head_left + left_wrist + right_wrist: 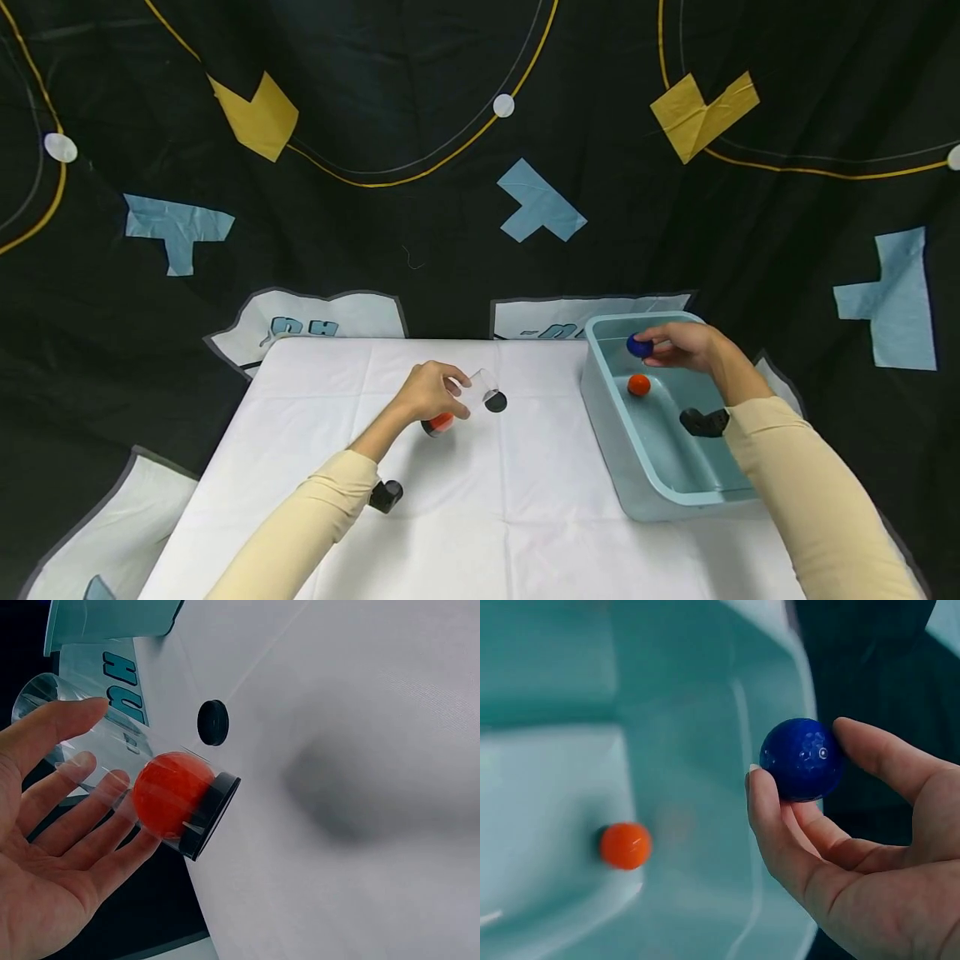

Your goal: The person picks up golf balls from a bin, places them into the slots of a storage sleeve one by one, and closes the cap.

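My left hand [429, 392] grips a clear plastic tube [112, 746] above the table, thumb on one side and fingers on the other. The tube is tilted, and a red-orange ball [171, 793] sits inside against the black cap [211, 816] at its lower end. On the cloth lies a separate black cap [496, 402], just beyond the tube. Over the light blue tub [630, 467], my right hand [686, 346] pinches a shiny dimpled blue golf ball [802, 760] between thumb and fingers. An orange ball [625, 846] rests on the tub's floor below.
A white cloth [450, 542] covers the table, with the tub at its right side. Black wrist-worn devices show at the left wrist [386, 496] and right wrist [703, 422]. Behind the table hangs a black curtain [405, 258] with taped shapes.
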`<state>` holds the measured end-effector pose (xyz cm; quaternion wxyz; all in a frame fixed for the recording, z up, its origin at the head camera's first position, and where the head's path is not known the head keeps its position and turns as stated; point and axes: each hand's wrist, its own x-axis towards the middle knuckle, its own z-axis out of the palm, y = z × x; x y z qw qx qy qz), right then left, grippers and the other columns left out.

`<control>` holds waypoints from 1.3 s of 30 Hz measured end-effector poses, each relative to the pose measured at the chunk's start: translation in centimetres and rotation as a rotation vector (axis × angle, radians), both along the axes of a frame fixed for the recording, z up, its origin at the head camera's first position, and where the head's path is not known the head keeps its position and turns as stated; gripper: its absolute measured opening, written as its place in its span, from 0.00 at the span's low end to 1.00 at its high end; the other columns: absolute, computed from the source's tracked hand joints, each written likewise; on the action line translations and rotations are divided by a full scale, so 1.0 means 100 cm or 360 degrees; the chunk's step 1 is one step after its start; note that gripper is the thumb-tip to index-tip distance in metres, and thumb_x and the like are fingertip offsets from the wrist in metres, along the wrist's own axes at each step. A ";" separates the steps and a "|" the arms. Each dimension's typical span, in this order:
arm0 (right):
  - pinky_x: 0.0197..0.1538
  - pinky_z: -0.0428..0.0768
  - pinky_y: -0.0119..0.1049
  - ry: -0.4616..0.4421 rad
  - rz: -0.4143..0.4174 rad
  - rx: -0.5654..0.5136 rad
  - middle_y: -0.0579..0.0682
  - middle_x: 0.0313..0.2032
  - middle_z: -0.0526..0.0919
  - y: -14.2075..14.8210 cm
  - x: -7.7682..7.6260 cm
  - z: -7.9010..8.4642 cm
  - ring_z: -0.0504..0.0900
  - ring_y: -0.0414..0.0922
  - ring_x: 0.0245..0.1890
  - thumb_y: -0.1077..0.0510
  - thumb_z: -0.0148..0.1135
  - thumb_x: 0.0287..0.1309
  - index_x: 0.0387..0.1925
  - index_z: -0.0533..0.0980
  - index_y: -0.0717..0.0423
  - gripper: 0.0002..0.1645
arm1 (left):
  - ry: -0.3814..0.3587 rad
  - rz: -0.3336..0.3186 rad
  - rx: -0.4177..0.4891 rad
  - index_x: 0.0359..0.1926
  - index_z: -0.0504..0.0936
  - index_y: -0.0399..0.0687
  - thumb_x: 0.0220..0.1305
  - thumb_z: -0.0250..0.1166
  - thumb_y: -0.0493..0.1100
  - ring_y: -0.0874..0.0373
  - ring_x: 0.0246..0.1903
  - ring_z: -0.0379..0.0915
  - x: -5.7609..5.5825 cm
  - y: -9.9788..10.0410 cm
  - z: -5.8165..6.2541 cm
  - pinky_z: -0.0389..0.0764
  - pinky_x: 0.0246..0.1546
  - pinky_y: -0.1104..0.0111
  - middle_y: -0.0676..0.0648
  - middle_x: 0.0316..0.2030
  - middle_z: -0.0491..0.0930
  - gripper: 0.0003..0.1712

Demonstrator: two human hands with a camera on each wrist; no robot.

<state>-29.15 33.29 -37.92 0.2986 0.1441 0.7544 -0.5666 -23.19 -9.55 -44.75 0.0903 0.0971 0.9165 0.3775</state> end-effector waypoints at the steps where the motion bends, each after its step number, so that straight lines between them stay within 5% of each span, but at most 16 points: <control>1: 0.53 0.83 0.32 0.0028 0.0013 0.0002 0.48 0.40 0.85 -0.004 0.000 0.005 0.86 0.41 0.39 0.51 0.60 0.71 0.65 0.64 0.63 0.30 | 0.0001 0.0000 -0.0003 0.39 0.90 0.52 0.38 0.84 0.38 0.54 0.43 0.82 0.000 0.000 0.001 0.82 0.44 0.63 0.51 0.33 0.89 0.22; 7: 0.54 0.83 0.34 0.0171 0.0149 -0.0029 0.44 0.37 0.88 -0.035 0.005 0.038 0.88 0.41 0.39 0.52 0.61 0.71 0.56 0.73 0.61 0.21 | 0.0013 -0.0016 -0.0002 0.40 0.90 0.51 0.38 0.84 0.39 0.56 0.40 0.82 -0.001 0.001 0.003 0.83 0.42 0.65 0.49 0.34 0.89 0.22; 12: 0.53 0.84 0.35 0.0232 0.0317 0.0030 0.48 0.41 0.87 -0.073 0.009 0.048 0.87 0.43 0.43 0.52 0.62 0.70 0.62 0.71 0.68 0.28 | 0.0003 -0.0019 0.0006 0.40 0.90 0.51 0.39 0.84 0.39 0.55 0.41 0.82 -0.002 0.003 0.006 0.83 0.42 0.65 0.50 0.33 0.89 0.22; 20: 0.59 0.82 0.42 0.0288 0.0433 0.0186 0.64 0.57 0.81 -0.131 0.018 0.026 0.85 0.52 0.50 0.53 0.66 0.66 0.60 0.73 0.70 0.29 | -0.0003 -0.0038 0.0016 0.40 0.90 0.51 0.38 0.84 0.39 0.55 0.41 0.81 -0.001 0.008 0.006 0.82 0.42 0.65 0.51 0.32 0.88 0.23; 28: 0.55 0.84 0.44 0.0313 0.0426 0.0158 0.62 0.48 0.87 -0.163 0.026 0.004 0.87 0.45 0.37 0.55 0.69 0.62 0.53 0.77 0.70 0.25 | -0.0026 -0.0033 0.0025 0.40 0.90 0.51 0.39 0.84 0.38 0.56 0.40 0.81 0.000 0.012 0.005 0.83 0.42 0.64 0.50 0.33 0.88 0.22; 39: 0.50 0.86 0.41 0.0270 0.0444 0.0166 0.60 0.44 0.88 -0.187 0.028 -0.008 0.88 0.51 0.40 0.55 0.70 0.61 0.50 0.78 0.68 0.23 | -0.0035 -0.0040 0.0020 0.39 0.90 0.51 0.37 0.84 0.39 0.57 0.38 0.82 0.000 0.016 0.005 0.83 0.43 0.63 0.50 0.33 0.88 0.22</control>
